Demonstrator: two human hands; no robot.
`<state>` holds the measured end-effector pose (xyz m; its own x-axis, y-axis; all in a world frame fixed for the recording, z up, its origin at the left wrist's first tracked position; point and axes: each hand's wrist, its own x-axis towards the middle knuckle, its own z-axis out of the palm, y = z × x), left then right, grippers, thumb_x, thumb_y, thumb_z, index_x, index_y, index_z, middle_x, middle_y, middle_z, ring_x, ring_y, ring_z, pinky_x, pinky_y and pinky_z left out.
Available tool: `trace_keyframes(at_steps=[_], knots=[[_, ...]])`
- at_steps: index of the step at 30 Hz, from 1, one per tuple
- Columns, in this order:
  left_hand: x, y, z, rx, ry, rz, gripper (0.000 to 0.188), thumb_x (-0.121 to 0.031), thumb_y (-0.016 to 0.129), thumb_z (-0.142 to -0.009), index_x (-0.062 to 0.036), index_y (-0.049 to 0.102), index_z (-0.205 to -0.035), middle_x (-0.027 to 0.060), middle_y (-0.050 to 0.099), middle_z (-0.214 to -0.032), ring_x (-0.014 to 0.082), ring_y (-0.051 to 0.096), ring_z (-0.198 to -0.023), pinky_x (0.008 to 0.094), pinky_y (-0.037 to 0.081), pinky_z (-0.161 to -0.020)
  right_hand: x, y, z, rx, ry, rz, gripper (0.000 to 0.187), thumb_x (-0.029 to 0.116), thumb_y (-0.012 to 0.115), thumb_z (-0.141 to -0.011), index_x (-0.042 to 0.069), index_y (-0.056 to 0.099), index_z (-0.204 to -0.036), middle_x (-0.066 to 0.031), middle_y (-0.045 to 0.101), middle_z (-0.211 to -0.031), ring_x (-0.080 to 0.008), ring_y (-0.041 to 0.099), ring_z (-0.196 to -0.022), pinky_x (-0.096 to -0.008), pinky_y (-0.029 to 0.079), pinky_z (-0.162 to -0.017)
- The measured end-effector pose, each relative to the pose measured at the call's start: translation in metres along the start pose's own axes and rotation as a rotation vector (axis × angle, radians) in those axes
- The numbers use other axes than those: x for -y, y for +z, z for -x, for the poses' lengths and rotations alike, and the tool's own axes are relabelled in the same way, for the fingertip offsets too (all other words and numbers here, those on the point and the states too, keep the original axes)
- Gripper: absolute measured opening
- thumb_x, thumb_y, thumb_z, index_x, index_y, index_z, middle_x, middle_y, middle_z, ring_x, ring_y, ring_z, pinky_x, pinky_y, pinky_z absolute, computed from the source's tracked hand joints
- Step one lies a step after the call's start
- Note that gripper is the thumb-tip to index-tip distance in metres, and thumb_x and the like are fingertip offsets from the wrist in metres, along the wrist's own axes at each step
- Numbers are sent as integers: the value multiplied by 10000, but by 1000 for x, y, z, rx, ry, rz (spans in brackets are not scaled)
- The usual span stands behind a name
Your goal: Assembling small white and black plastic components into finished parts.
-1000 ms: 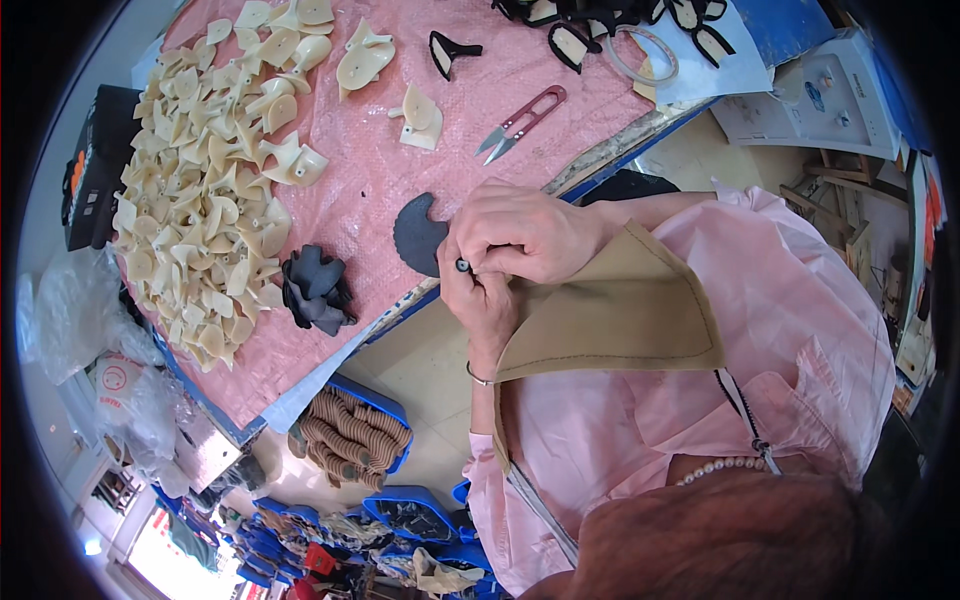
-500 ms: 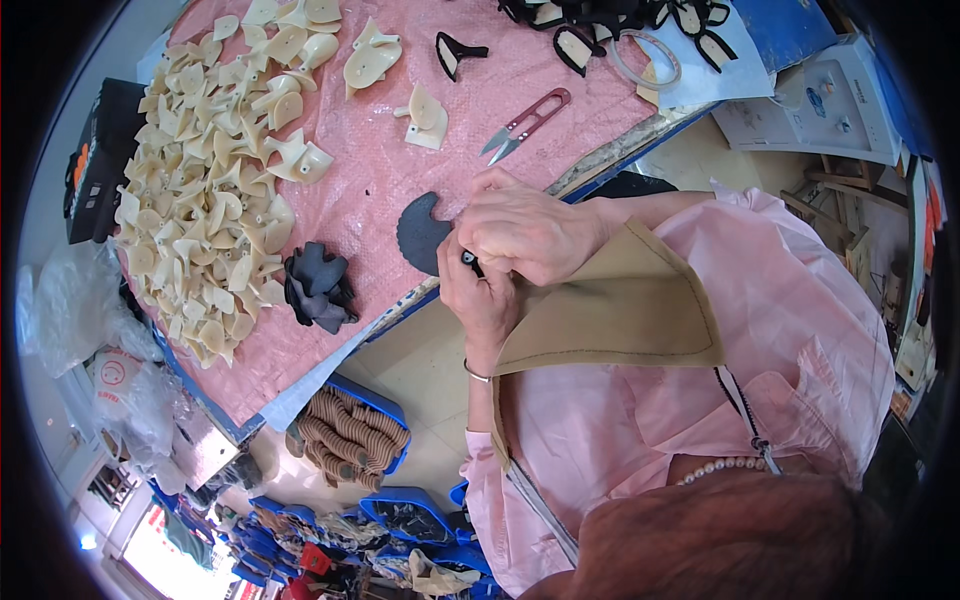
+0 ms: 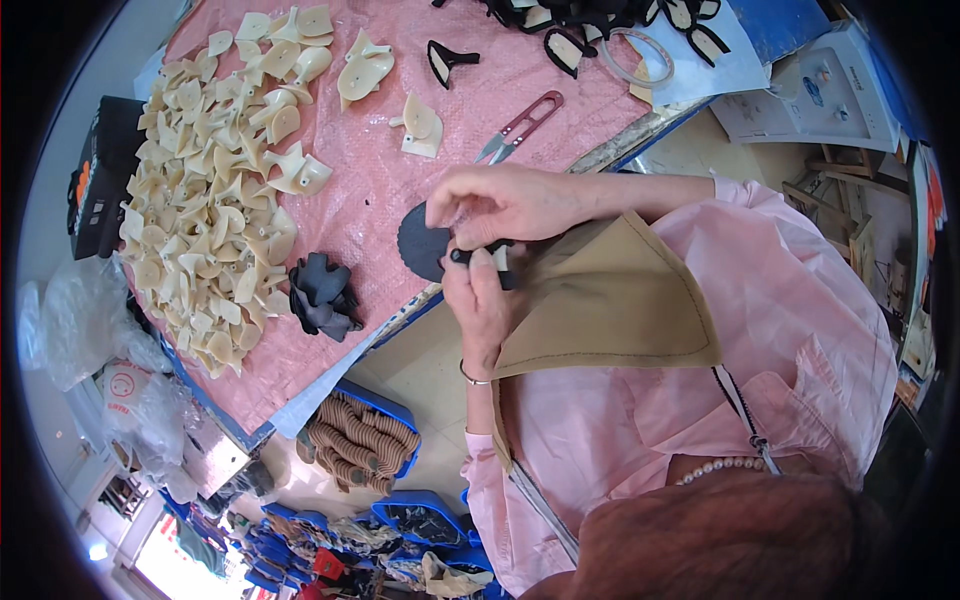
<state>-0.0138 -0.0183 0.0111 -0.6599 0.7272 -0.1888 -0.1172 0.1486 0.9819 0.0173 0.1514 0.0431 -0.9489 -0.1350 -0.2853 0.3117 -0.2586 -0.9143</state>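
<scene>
The left hand (image 3: 477,297), as I watch over my feed, is narrowed — thumb and fingers pinching a black-and-cream piece (image 3: 502,263). The right hand (image 3: 515,202) curls just beside it, fingers bent; their tips are partly hidden, so I cannot tell whether they grip anything.

Largest before me is the pink-covered tabletop (image 3: 360,165). A heap of cream moulded parts (image 3: 205,225) runs along its left edge, a few lying loose toward the middle. A cluster of black-edged pieces (image 3: 590,12) lies at the far edge, some on a white sheet (image 3: 742,62) near the far right corner. A dark bundle (image 3: 322,295) sits toward the near left corner. Red-handled snips (image 3: 534,126) lie near the right edge, blades apart, points just beside the right hand. A clear ring (image 3: 672,68) lies partly on the sheet. A dark grey scalloped disc (image 3: 418,250) is by the near edge, partly behind the hands — and the pinched piece, smaller, is held up at that same edge.
</scene>
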Motion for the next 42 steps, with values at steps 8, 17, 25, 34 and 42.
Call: trace_keyframes(at_steps=[8,17,25,34,42], knots=[[-15,4,-12,-146,330,42,456,-318,329,-923,59,560,-1036,235,390,-1360,291,419,-1225,373,359,-997,-40,5,19,-45,-354,118,337,-34,643,-764,22,509,-1069,-31,540,-1006,-106,535,-935,-263,440,-823],[-8,-1,4,11,198,454,419,-228,481,-930,63,452,-1230,208,415,-1337,282,467,-1170,399,383,-987,-52,16,13,-78,-497,-127,304,-51,653,-750,8,550,-1030,-49,603,-1039,-91,532,-822,-243,442,-720],[-2,5,9,-132,258,288,262,-174,512,-920,44,545,-1060,187,546,-1189,245,520,-1103,344,387,-962,-58,8,16,-74,-569,236,260,-86,616,-746,3,567,-986,-138,617,-1038,-253,584,-1014,-340,458,-851],[-11,3,13,-16,181,655,317,-241,476,-940,63,555,-987,201,525,-1201,264,479,-1138,367,310,-1016,-69,6,4,106,-801,73,234,-102,546,-801,12,534,-1005,-215,557,-1197,-300,536,-1136,-382,426,-930],[1,7,16,-139,291,448,368,-269,467,-946,82,529,-1040,271,513,-1210,326,462,-1182,430,299,-1041,-65,2,10,-26,-831,343,169,-69,585,-798,12,566,-945,-185,626,-1050,-298,624,-958,-362,487,-803]])
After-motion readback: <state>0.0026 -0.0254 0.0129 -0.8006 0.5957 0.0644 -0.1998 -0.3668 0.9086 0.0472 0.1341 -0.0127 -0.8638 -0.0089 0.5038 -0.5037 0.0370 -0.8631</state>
